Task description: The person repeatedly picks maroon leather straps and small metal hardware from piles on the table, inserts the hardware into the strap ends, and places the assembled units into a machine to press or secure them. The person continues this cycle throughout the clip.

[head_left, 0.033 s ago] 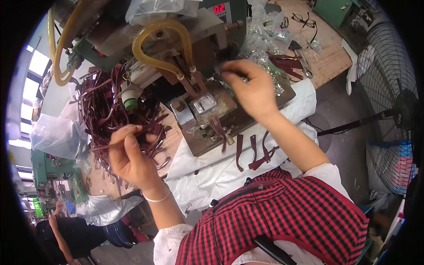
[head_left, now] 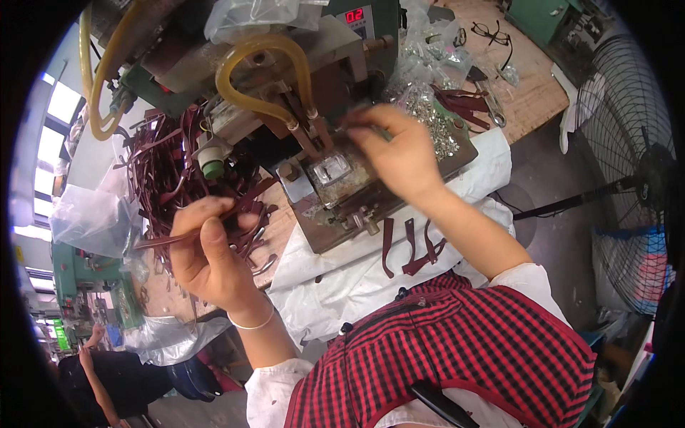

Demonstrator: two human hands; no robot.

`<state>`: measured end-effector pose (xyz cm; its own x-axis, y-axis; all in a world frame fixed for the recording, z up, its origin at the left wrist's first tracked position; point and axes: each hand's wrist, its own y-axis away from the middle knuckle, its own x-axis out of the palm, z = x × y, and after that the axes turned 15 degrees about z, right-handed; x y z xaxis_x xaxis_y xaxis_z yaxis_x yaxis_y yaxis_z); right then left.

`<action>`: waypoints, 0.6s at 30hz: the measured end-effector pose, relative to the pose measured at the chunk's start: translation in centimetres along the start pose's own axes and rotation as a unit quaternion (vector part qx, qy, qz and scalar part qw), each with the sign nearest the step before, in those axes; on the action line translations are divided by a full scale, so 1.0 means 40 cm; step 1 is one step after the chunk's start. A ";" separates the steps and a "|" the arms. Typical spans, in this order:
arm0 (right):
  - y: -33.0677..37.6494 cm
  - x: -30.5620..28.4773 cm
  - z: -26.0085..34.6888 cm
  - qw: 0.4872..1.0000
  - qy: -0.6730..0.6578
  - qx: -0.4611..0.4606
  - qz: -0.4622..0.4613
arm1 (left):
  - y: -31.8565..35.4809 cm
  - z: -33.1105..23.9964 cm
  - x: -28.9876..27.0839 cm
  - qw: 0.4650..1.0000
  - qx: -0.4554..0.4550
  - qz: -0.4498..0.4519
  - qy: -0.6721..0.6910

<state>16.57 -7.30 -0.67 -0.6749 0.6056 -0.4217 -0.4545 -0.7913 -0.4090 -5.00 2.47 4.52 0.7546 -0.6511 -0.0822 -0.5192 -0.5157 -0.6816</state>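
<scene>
My left hand [head_left: 214,260] is closed on a dark brown strap [head_left: 168,240], which looks like leather; it sticks out on both sides of the fingers. Behind that hand lies a tangled heap of similar straps [head_left: 160,167]. My right hand [head_left: 403,153] hovers just right of the press's small metal die [head_left: 332,170], its fingers bent and smeared by motion. Whether anything is between those fingertips I cannot make out. Below the die, a small metal fixture [head_left: 364,220] shows at the front of the press base [head_left: 325,239].
A yellow hose [head_left: 264,41] loops over the die. Small shiny metal pieces [head_left: 444,135] lie right of my right hand. Several straps [head_left: 409,239] rest on the white sheet [head_left: 303,282] before me. Glasses [head_left: 492,32] lie farther back; a fan [head_left: 635,178] stands at right.
The strap that hung over the front of the press base is gone from there. My right hand has moved left toward the die. More strap shows beyond my left fingers.
</scene>
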 end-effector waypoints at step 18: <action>0.059 -0.062 -0.037 0.990 0.134 -0.026 0.031 | 0.062 0.050 0.102 0.940 0.161 0.183 -0.237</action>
<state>18.04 -10.55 -1.77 -0.5183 0.5627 -0.6440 -0.3829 -0.8260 -0.4136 -2.38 -0.35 1.04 0.6824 -0.3905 -0.6179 -0.6884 -0.0592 -0.7229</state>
